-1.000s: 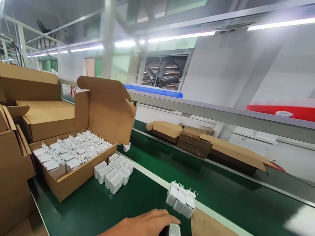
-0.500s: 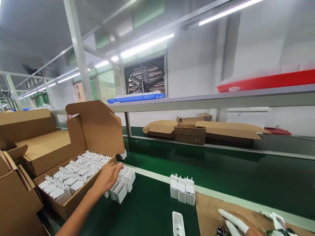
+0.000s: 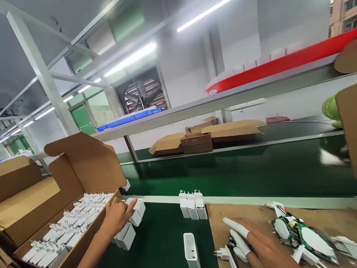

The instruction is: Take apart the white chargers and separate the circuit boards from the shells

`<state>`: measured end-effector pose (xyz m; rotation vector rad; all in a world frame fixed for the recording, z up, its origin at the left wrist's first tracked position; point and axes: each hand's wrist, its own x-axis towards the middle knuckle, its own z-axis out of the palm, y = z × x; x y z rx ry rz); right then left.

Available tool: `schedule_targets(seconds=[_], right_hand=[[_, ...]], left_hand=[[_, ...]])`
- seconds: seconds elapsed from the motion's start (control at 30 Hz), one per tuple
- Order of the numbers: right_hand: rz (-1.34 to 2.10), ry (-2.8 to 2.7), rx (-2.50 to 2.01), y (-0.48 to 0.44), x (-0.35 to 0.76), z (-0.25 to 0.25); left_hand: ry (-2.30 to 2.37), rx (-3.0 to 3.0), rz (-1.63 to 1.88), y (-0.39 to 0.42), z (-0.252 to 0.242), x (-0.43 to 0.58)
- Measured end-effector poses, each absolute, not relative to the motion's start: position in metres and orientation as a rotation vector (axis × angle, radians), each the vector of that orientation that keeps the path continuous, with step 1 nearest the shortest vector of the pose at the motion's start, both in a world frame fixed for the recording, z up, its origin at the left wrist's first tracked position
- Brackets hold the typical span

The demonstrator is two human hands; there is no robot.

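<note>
My left hand [image 3: 118, 215] is at the right edge of the open carton [image 3: 92, 227], over white plastic housings [image 3: 126, 235]; its fingers are curled and what they hold, if anything, is hidden. White plug adapters [image 3: 67, 223] fill that carton in rows. At the lower right, my right hand [image 3: 255, 238], with white covers on two fingers, is over small dark parts [image 3: 232, 243] and a white plug piece [image 3: 223, 254] on the brown board [image 3: 216, 223]; its grip is unclear. One empty white housing [image 3: 190, 247] stands on the green mat, with several filled ones [image 3: 192, 204] behind it.
Green circuit boards [image 3: 315, 242] with wires lie on the board at the right. Flattened cartons [image 3: 198, 139] rest beyond the green belt [image 3: 240, 163]. Overhead, a shelf [image 3: 178, 111] carries a red tray [image 3: 267, 69] and a blue tray [image 3: 131, 119]. A cardboard flap [image 3: 347, 123] stands at the right edge.
The view has turned right and tilted, showing more of the right hand and circuit boards. My left hand's fingers have gone from extended to curled among the housings, which now stand apart.
</note>
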<state>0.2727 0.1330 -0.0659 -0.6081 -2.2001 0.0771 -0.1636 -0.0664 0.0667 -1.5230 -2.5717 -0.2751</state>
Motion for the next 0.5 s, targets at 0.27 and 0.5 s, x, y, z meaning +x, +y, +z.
schedule_targets(seconds=[0.27,0.5], right_hand=[[0.021,-2.250,-0.445,0.129,0.271,-0.054],[0.087,-2.201,-0.500,0.123,0.269,-0.051]], left_hand=[[-2.350,-2.022,-0.326,-0.063,0.083,-0.146],[-2.374,-2.059,-0.428,-0.058,0.067,-0.141]])
